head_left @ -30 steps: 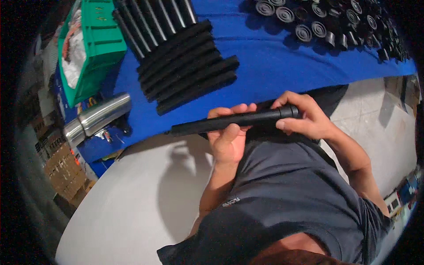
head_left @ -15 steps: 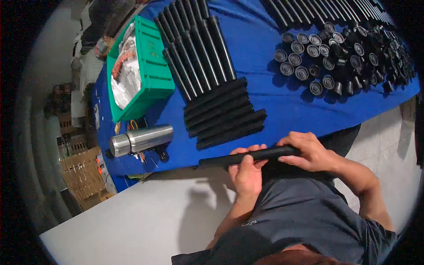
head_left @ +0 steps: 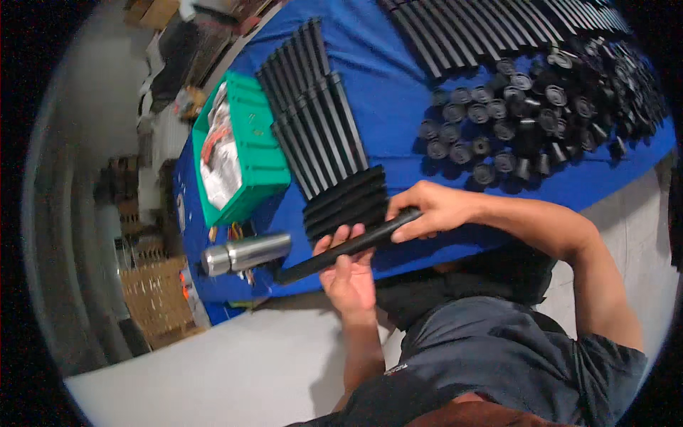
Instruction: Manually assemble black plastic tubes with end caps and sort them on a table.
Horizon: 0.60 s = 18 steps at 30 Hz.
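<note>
A matte black tube (head_left: 309, 267) slants across both my hands at the table's front edge, its right end higher. My left hand (head_left: 350, 281) cradles its middle from below, palm up, with the thumb over the near side. My right hand (head_left: 435, 211) grips the right end between thumb and fingers. Just beyond the held tube, partly behind my hands, lies a row of similar matte black tubes (head_left: 343, 199). Past these, smoother black tubes (head_left: 324, 142) are laid side by side in overlapping rows.
A green crate (head_left: 265, 151) holding white wrapping stands at the left, and a steel flask (head_left: 257, 250) lies in front of it. At the right, many round black caps (head_left: 505, 128) cover the blue cloth (head_left: 391, 99), with long black rods (head_left: 462, 32) behind them.
Both hands have carried the tube left and farther over the table, toward the matte row. The tube now tilts more steeply, right end up. The view has shifted somewhat.
</note>
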Each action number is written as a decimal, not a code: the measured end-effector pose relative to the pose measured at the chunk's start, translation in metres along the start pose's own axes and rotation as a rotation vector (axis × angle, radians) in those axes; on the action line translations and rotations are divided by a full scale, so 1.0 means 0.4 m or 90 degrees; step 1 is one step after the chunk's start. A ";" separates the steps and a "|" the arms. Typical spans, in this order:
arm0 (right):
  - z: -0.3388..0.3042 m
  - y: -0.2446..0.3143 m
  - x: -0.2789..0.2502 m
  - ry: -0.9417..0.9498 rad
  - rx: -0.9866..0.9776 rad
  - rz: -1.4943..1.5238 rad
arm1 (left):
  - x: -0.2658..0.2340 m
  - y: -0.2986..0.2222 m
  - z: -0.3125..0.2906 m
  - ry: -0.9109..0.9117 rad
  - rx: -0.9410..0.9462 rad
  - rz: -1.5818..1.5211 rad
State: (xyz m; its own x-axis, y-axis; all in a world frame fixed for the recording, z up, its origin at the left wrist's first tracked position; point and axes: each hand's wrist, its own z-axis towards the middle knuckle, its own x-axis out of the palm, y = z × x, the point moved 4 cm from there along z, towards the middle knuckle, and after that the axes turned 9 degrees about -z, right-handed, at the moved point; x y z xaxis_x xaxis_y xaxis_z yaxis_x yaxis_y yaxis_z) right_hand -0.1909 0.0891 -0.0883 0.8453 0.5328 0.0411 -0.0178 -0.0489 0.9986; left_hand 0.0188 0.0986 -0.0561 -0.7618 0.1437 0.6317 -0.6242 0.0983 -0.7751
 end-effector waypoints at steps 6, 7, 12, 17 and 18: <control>0.004 0.014 -0.003 -0.235 -0.349 -0.271 | 0.016 -0.018 0.062 -0.037 0.019 0.098; 0.008 0.002 0.000 -0.145 -0.245 -0.221 | 0.030 -0.014 0.067 -0.009 0.022 0.061; 0.007 -0.005 0.008 -0.021 -0.044 -0.002 | 0.025 -0.020 0.083 0.020 0.035 0.043; -0.009 0.055 -0.026 -0.169 -0.235 -0.213 | 0.026 0.011 0.080 -0.005 -0.018 -0.046; -0.012 0.044 -0.023 -0.013 -0.022 -0.050 | 0.043 0.010 0.076 0.010 -0.028 -0.058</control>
State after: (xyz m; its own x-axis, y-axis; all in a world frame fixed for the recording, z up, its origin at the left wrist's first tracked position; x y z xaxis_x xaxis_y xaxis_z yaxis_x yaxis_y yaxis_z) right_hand -0.2016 0.0872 -0.0708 0.8556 0.5163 -0.0373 0.0308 0.0212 0.9993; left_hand -0.0021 0.0713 -0.0481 -0.6989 0.1473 0.6999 -0.6828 0.1542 -0.7142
